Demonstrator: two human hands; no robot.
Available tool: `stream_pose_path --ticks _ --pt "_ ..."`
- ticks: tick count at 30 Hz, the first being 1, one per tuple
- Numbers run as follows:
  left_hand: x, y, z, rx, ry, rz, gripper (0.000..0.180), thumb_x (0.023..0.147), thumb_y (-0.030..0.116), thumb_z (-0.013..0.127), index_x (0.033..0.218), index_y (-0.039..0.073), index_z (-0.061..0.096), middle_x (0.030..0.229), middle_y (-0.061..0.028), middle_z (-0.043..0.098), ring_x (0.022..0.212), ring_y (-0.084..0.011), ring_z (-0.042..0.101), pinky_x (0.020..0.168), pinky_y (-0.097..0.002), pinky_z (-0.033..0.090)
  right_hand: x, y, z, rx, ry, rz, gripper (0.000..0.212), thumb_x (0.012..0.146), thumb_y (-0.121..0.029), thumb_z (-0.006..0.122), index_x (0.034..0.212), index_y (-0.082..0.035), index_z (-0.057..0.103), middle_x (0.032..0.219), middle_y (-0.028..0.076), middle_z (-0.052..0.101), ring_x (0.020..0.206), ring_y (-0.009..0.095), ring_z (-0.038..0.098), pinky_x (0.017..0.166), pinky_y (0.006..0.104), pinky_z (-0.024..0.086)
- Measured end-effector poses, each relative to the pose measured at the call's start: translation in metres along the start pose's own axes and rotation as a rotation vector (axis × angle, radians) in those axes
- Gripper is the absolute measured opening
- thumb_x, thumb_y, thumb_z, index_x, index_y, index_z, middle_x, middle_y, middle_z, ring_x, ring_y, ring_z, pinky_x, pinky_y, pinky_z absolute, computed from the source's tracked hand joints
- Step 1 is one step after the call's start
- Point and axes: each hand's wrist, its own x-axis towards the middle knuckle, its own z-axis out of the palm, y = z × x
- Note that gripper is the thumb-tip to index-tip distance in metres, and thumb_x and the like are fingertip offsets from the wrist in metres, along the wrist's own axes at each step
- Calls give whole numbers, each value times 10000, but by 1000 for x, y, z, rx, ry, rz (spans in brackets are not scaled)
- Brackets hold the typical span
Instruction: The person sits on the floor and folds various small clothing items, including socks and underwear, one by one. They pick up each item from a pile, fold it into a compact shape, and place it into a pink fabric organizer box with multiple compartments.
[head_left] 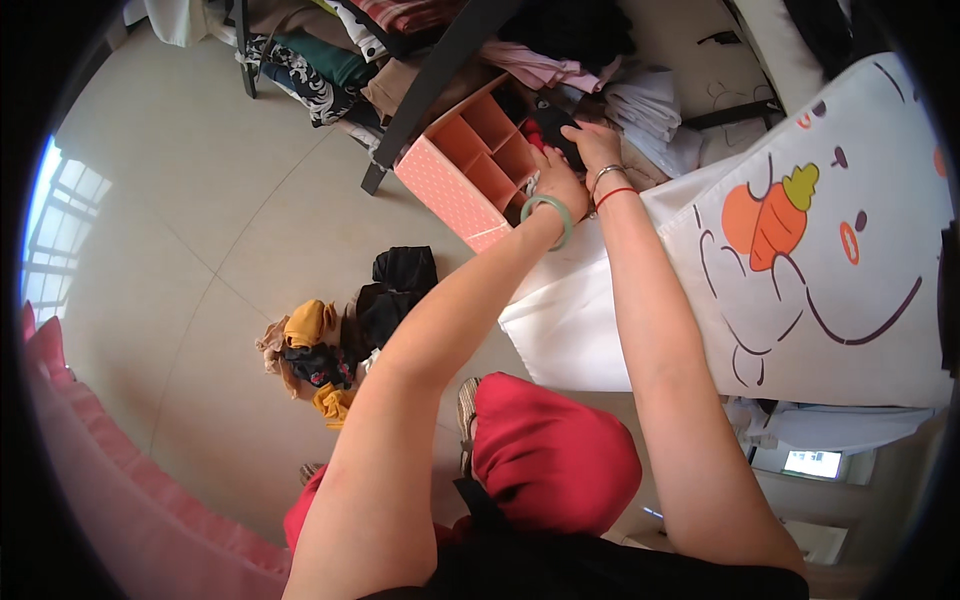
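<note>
Fabric, dark and bunched, lies at the right end of the pink compartment box, and you have both hands on that side. Your right hand appears closed on it, thumb on top, its other fingers mostly hidden. Your left hand reaches over the near edge with its fingers close to a red piece; whether they pinch anything, you cannot tell from here.

The step in hand looks like settling the dark bundle into a compartment. As a judgement, the next move calls for you to tuck its loose edges below the rim with the left fingers, easing the right grip only once it sits snugly, without dragging the red piece along.

Count one box, with at least four open compartments showing; your forearms and hands hide the rest. Count one dark bundle and one red piece in reach. On the floor to your left is one heap: two yellow pieces, one beige piece, one black flowered piece, and black garments that overlap too much to number. Beside you stands one white printed panel.
</note>
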Motion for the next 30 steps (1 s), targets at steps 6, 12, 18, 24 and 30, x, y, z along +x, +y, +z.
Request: stream_pose_path --ticks 6,12,18,24,30 --pt "-4 15 -65 788 -413 324 520 884 195 506 1372 45 405 1454 -149 358 1265 -236 467 922 -347 484 2 -10 -17 182 -349 327 209 820 -129 678 984 -12 621 824 98 647 664 189 624 533 280 497" --pt "-3 1 -62 1024 -355 410 539 892 192 512 1383 12 383 1414 -135 417 1253 -209 470 806 -302 530 24 -1 -1 184 -539 652 261 818 -149 685 1024 -18 593 803 81 637 681 173 619 548 274 499" --pt "-6 9 -61 1089 -397 365 666 809 330 653 1357 25 426 1324 -80 493 1184 -184 516 609 -365 549 42 43 9 -207 -319 -17 357 716 -150 754 1031 -3 675 909 124 696 783 208 662 707 305 522" --pt "-8 -5 -70 1083 -304 327 693 778 373 678 1334 33 444 1248 -88 526 983 -214 639 572 -385 537 22 17 31 -931 -377 -307 312 713 -141 735 1024 -143 712 1013 133 683 917 261 657 827 332 509" --pt "-11 -7 -66 1035 -249 347 597 854 244 547 1370 0 373 1306 -125 480 929 -255 651 617 -412 534 19 0 43 -1307 -424 -396 311 777 -243 682 1088 -242 690 1064 91 672 997 277 632 847 373 511"
